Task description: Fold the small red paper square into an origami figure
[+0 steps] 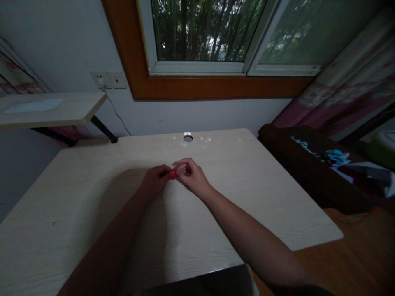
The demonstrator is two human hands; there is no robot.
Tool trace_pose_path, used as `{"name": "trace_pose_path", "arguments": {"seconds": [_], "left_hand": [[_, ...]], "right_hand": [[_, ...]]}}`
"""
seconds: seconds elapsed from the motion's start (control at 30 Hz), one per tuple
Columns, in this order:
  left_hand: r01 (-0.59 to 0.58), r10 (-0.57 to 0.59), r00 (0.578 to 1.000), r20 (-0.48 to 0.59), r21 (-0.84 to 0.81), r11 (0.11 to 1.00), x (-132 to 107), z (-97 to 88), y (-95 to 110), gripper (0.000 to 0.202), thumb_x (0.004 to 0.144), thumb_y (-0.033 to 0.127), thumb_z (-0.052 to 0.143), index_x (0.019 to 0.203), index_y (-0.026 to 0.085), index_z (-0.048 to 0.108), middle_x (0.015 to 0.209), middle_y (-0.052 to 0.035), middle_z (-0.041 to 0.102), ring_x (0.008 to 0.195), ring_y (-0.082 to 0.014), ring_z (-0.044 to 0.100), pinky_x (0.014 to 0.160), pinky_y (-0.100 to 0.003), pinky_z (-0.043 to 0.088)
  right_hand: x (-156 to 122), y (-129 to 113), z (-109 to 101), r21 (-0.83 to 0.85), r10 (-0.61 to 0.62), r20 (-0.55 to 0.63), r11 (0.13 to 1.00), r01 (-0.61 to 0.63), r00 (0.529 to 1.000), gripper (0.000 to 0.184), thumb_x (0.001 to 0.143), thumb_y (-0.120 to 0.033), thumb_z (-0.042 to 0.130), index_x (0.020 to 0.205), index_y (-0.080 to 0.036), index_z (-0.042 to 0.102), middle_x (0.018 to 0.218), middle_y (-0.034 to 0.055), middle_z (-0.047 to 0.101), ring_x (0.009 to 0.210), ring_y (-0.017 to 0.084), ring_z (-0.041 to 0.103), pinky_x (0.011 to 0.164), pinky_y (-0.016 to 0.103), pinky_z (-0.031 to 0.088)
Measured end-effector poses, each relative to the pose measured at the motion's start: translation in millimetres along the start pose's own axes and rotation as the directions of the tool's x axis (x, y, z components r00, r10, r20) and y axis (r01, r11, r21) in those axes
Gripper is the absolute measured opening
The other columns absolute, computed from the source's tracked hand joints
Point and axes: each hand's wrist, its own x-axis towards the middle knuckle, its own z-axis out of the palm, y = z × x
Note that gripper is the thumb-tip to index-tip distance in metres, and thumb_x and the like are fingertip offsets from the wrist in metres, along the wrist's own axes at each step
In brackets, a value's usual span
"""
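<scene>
Over the middle of a pale wood-grain desk (234, 205), a small red object (174, 174) sits between my two hands. It is too small and too covered by fingers to tell its kind. The fingers of my left hand (156, 179) are pinched on its left side. From the right, the thumb and fingers of my right hand (193, 176) close in on it, their tips touching or very near it. Both forearms rest low over the desk.
A round cable hole (188, 139) lies near the desk's back edge. On the left stands a raised shelf (55, 111) on black legs, below a wall socket (108, 80) with a cord. To the right is a dark brown cabinet (311, 164) with items on it.
</scene>
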Motion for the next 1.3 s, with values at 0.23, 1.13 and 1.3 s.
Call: {"name": "trace_pose_path", "arguments": {"seconds": [0.23,1.13,1.3], "left_hand": [[0.002,-0.002,0.999,-0.034,-0.001,1.0,-0.3,-1.2,1.4,0.026,0.084,0.043,0.062,0.082,0.019,0.071,0.072,-0.0013,0.071,0.064,-0.0153,0.061,0.06,-0.024,0.045],[-0.036,0.036,0.999,-0.013,0.036,0.999,3.2,-2.6,-2.4,0.017,0.082,0.035,0.066,0.08,0.019,0.069,0.072,-0.0003,0.066,0.067,-0.0142,0.058,0.062,-0.024,0.044],[-0.07,0.07,0.996,-0.05,0.0,0.998,4.2,-2.8,-0.7,0.021,0.085,0.04,0.064,0.084,0.02,0.071,0.083,-0.0041,0.07,0.074,-0.0164,0.064,0.066,-0.025,0.048]], "right_hand": [[1.3,2.1,2.5,0.086,0.068,-0.051,0.994,-0.064,0.996,0.029,0.074,-0.021,0.069,0.099,-0.023,0.054,0.078,-0.0024,0.065,0.065,0.012,0.059,0.063,0.026,0.047],[5.4,-1.5,-0.2,0.211,0.106,-0.123,0.974,-0.079,0.987,0.035,0.075,-0.028,0.072,0.102,-0.024,0.05,0.08,-0.0016,0.067,0.067,0.013,0.062,0.064,0.026,0.048],[2.5,0.7,-0.7,0.139,0.07,-0.081,0.989,-0.058,0.994,0.033,0.078,-0.027,0.071,0.104,-0.023,0.051,0.082,-0.0006,0.066,0.069,0.013,0.062,0.066,0.027,0.049]]}}
